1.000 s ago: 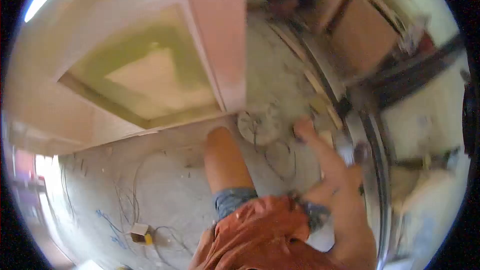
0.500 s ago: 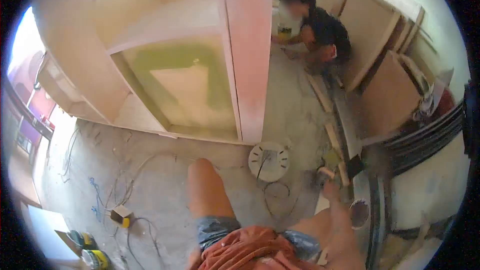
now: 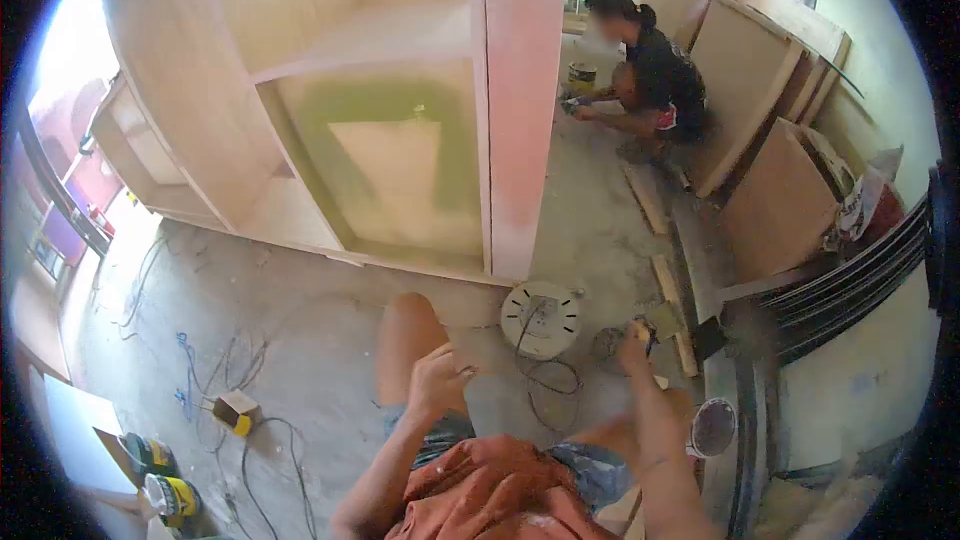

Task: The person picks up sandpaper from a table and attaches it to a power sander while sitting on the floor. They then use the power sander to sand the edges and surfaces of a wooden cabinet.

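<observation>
My left hand (image 3: 438, 382) is raised over my left knee, its fingers curled together; a small thing may be between the fingertips, too small to make out. My right hand (image 3: 634, 350) reaches down to the floor on the right, closed round a small object with pale and dark parts that it mostly hides. Close by are a greenish flat piece (image 3: 661, 319), a wooden strip (image 3: 675, 316) and a dark round item (image 3: 607, 342). An open round tub (image 3: 714, 428) stands beside my right forearm.
A wooden cabinet (image 3: 390, 170) with green patches fills the upper left. A round white disc with a cord (image 3: 541, 319) lies mid-floor. Another person (image 3: 655, 75) crouches at the back. Cables, a small box (image 3: 236, 410) and paint cans (image 3: 171, 498) are at left.
My left hand has risen into view from the bottom edge. My right hand has moved slightly up and left. The view has shifted, and the other person's hands show more clearly.
</observation>
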Tool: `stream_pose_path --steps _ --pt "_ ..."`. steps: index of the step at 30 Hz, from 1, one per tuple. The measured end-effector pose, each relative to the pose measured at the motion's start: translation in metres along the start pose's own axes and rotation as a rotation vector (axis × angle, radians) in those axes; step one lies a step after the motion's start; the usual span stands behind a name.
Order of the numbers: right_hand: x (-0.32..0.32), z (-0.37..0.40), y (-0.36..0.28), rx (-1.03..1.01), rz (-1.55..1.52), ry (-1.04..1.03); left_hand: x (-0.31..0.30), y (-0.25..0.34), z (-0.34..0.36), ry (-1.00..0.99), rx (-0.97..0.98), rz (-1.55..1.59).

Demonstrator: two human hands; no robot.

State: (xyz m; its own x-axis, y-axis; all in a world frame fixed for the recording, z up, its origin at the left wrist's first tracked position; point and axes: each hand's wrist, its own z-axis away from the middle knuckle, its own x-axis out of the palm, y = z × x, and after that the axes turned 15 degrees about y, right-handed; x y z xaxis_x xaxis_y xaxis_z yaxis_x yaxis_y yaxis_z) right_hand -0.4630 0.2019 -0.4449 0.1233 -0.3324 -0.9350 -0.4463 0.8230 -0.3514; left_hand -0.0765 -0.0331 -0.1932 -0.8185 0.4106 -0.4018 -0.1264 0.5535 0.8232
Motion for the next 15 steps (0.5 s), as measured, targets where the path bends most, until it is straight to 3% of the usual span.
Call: stream_pose_path --steps 2,5,7,8,10,11,13,15 --pt "-0.004 -0.002 -0.008 -0.004 -0.028 0.032 0.041 -0.005 -0.004 -0.147 -0.018 0.282" --pt "-0.008 0.005 -0.021 0.045 -0.016 0.002 0.084 0.01 -0.003 -0.166 0.027 0.453" --pt "-0.004 0.003 -0.027 0.049 -0.009 -0.011 0.095 0.019 0.005 -0.311 -0.237 0.412" --pt "-0.006 0.003 -0.026 0.065 -0.001 -0.011 0.1 0.009 0.012 -0.308 -0.243 0.413" --pt "-0.011 -0.004 -0.03 0.089 -0.01 -0.041 0.114 -0.034 0.032 -0.571 -0.651 0.382" --pt "-0.017 -0.007 -0.032 0.107 -0.019 -0.081 0.118 -0.05 0.043 -0.573 -0.674 0.372" --pt "-0.042 -0.012 -0.046 0.205 -0.036 -0.281 0.121 -0.081 0.073 -0.58 -0.91 0.263" --pt "-0.049 -0.014 -0.06 0.223 -0.015 -0.449 0.137 -0.113 0.096 -0.528 -0.863 0.316"
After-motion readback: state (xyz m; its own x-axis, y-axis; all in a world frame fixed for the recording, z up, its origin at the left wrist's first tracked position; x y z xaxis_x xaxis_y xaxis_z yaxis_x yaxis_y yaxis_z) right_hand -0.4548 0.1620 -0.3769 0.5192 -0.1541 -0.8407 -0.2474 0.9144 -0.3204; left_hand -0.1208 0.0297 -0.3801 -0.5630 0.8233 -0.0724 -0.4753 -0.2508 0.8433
